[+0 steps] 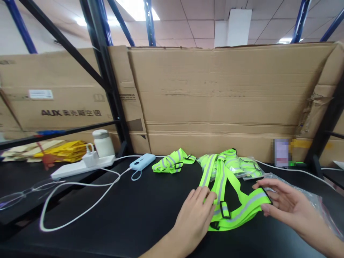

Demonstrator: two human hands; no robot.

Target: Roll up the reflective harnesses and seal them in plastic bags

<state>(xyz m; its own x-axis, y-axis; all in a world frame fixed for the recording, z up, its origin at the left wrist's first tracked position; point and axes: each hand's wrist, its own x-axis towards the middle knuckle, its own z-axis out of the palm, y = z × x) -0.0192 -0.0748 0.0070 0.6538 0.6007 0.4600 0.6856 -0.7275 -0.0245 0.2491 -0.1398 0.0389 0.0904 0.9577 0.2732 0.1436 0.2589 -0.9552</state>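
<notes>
A neon-yellow reflective vest (220, 175) made of straps with grey stripes is spread on the black table. My left hand (197, 211) has its fingers curled over the straps on the near left side. At the right, my right hand (285, 200) pinches the end of the wide belt strap (248, 206) near a black buckle, between thumb and fingers. A black slider (225, 210) sits on the belt between the hands. Behind lie a bundled reflective strap set (170, 163) and several more in clear bags (249, 166).
A pale blue power bank (142, 162) with a white cable lies left of the bundle. Farther left are a white power strip (80, 168) and a white bottle (103, 144). Cardboard (215, 93) walls the back; clear plastic bags (303, 193) lie beneath my right hand.
</notes>
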